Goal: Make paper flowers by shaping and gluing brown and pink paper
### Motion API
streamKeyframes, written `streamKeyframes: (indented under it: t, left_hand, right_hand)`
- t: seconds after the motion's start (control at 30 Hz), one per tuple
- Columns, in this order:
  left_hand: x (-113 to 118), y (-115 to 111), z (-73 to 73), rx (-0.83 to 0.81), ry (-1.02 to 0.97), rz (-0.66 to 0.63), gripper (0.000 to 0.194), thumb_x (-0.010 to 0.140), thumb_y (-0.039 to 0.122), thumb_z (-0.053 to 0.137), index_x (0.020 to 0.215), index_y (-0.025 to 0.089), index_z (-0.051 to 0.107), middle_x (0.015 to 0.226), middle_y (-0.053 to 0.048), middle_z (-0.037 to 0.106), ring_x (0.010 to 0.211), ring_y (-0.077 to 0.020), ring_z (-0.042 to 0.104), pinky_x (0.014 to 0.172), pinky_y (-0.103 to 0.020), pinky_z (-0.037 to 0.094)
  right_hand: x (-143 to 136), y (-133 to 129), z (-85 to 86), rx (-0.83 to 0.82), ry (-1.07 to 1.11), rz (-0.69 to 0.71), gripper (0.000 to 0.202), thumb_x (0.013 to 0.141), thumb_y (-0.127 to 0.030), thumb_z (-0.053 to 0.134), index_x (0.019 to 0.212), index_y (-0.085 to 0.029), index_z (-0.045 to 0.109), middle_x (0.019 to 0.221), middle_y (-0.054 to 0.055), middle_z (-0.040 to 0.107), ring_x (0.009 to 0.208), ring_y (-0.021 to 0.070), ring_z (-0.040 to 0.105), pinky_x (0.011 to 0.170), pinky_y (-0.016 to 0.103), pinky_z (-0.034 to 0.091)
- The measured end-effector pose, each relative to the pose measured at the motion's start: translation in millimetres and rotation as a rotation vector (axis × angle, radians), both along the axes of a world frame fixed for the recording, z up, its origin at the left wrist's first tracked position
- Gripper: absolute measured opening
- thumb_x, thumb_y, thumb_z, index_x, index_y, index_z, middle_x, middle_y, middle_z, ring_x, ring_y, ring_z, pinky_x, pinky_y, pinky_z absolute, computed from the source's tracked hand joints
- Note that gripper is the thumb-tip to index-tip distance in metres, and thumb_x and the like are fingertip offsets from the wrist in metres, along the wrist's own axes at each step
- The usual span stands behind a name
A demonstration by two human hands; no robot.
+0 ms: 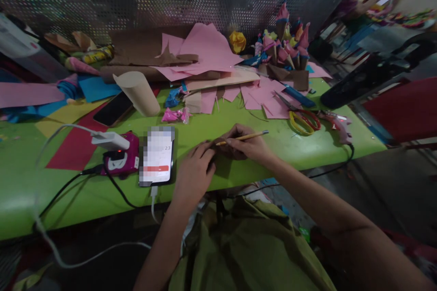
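Note:
A slim pencil, yellowish with a grey end, is pinched in my right hand, its tip pointing left towards my other hand. Under the tip, between my hands, lies a small dark brown piece, perhaps paper; my fingers cover much of it. My left hand rests on the green table, fingers stretched towards the brown piece and seemingly touching its edge. Just left of that hand lies a lit phone with a white cable plugged in.
A magenta power strip holds a white charger. Behind stand a cardboard tube, pink paper sheets and paper cones. To the right lie scissors and a glue gun. Cables hang over the front edge.

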State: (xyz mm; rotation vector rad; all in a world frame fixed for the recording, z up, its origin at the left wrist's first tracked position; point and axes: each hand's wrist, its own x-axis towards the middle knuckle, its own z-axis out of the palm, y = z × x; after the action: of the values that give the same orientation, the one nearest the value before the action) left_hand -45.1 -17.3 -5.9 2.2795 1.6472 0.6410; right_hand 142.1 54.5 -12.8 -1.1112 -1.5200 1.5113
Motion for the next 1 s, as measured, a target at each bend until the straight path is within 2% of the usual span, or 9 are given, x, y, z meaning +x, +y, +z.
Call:
streamKeyframes:
  t: [0.27, 0.37, 0.47, 0.63, 0.73, 0.8, 1.0]
  left_hand:
    - [-0.1, -1.2, -1.7, -0.001, 0.004, 0.004, 0.023, 0.089, 0.012, 0.057, 0.11, 0.019, 0.063, 0.13, -0.011, 0.065, 0.119, -0.0281, 0.062, 0.1, -0.047, 0.054]
    - [0.2, -0.7, -1.6, -0.01, 0.006, 0.009, 0.023, 0.088, 0.011, 0.057, 0.109, 0.019, 0.063, 0.129, -0.011, 0.065, 0.118, -0.028, 0.063, 0.1, -0.046, 0.054]
    - [0.3, -0.7, -1.5, 0.002, 0.016, 0.012, 0.029, 0.089, 0.013, 0.057, 0.117, 0.019, 0.061, 0.129, -0.012, 0.065, 0.117, -0.028, 0.063, 0.099, -0.046, 0.054]
    - [6.4, -11.8, 0.0, 0.185, 0.046, 0.06, 0.034, 0.095, 0.022, 0.052, 0.128, 0.019, 0.058, 0.128, -0.013, 0.066, 0.12, -0.0286, 0.061, 0.1, -0.045, 0.052]
    - [18.2, -23.7, 1.4, 0.277, 0.05, -0.013, 0.032, 0.096, 0.023, 0.051, 0.127, 0.017, 0.06, 0.122, -0.012, 0.069, 0.116, -0.0259, 0.063, 0.101, -0.041, 0.052]
    - [27.5, -28.7, 1.5, 0.296, 0.069, -0.064, 0.034, 0.097, 0.025, 0.051, 0.128, 0.016, 0.06, 0.126, -0.012, 0.068, 0.12, -0.0254, 0.061, 0.107, -0.041, 0.048]
    - [39.4, -22.5, -5.8, 0.135, 0.208, -0.046, 0.053, 0.097, 0.04, 0.051, 0.143, 0.014, 0.049, 0.141, -0.013, 0.06, 0.13, -0.0302, 0.055, 0.111, -0.049, 0.044]
  right_hand:
    - [-1.0, 0.4, -5.0, 0.056, -0.051, 0.002, 0.035, 0.079, -0.053, 0.071, 0.083, -0.021, 0.058, 0.057, -0.005, 0.056, 0.046, 0.009, 0.044, 0.042, 0.021, 0.032]
    - [-1.5, 0.5, -1.4, 0.042, -0.035, -0.019, 0.035, 0.079, -0.052, 0.071, 0.081, -0.021, 0.056, 0.053, -0.006, 0.053, 0.043, 0.0088, 0.042, 0.04, 0.021, 0.03]
    - [-1.3, 2.3, 4.5, 0.043, -0.008, -0.066, 0.035, 0.076, -0.051, 0.073, 0.078, -0.021, 0.055, 0.054, -0.006, 0.055, 0.044, 0.0094, 0.045, 0.042, 0.021, 0.032]
    - [-0.5, 4.0, 8.2, 0.036, 0.03, -0.08, 0.031, 0.077, -0.048, 0.072, 0.077, -0.021, 0.056, 0.059, -0.005, 0.056, 0.048, 0.0094, 0.047, 0.045, 0.022, 0.036]
    - [-1.0, 1.7, 7.0, 0.013, 0.037, -0.09, 0.029, 0.078, -0.046, 0.071, 0.078, -0.021, 0.057, 0.059, -0.005, 0.056, 0.048, 0.0096, 0.048, 0.046, 0.022, 0.036]
    - [-1.1, 0.1, 6.8, -0.007, 0.034, -0.084, 0.027, 0.08, -0.045, 0.069, 0.08, -0.021, 0.057, 0.059, -0.005, 0.058, 0.048, 0.0103, 0.049, 0.046, 0.022, 0.037]
    - [2.7, 4.0, 6.1, 0.106, -0.025, -0.042, 0.021, 0.081, -0.04, 0.069, 0.082, -0.021, 0.06, 0.075, 0.0, 0.065, 0.064, 0.0136, 0.058, 0.055, 0.025, 0.045]
